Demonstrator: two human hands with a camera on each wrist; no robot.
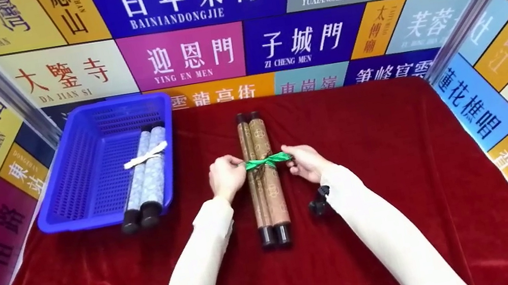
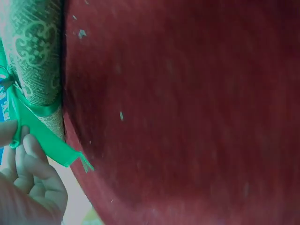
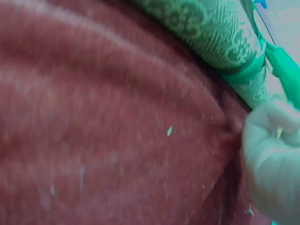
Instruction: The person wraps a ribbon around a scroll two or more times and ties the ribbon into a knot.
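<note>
Two brown patterned scrolls [image 1: 274,201] with dark end knobs lie side by side on the red cloth, pointing away from me. A green ribbon [image 1: 265,162] goes round their middle and is tied in a bow on top. From the left side, my left hand [image 1: 227,175] pinches one part of the ribbon between thumb and finger; in the left wrist view a frayed ribbon tail [image 2: 56,147] hangs by the fingers. My right hand [image 1: 306,160] pinches the ribbon on the other side, its fingers curled in the right wrist view.
On the left stands a blue plastic basket [image 1: 48,221]. Two pale blue scrolls [image 1: 152,180] tied with a white band [image 1: 145,155] lean over its front rim. A red velvet cloth [image 1: 358,120] covers the table, with sign-printed panels [image 1: 190,55] behind and at both sides.
</note>
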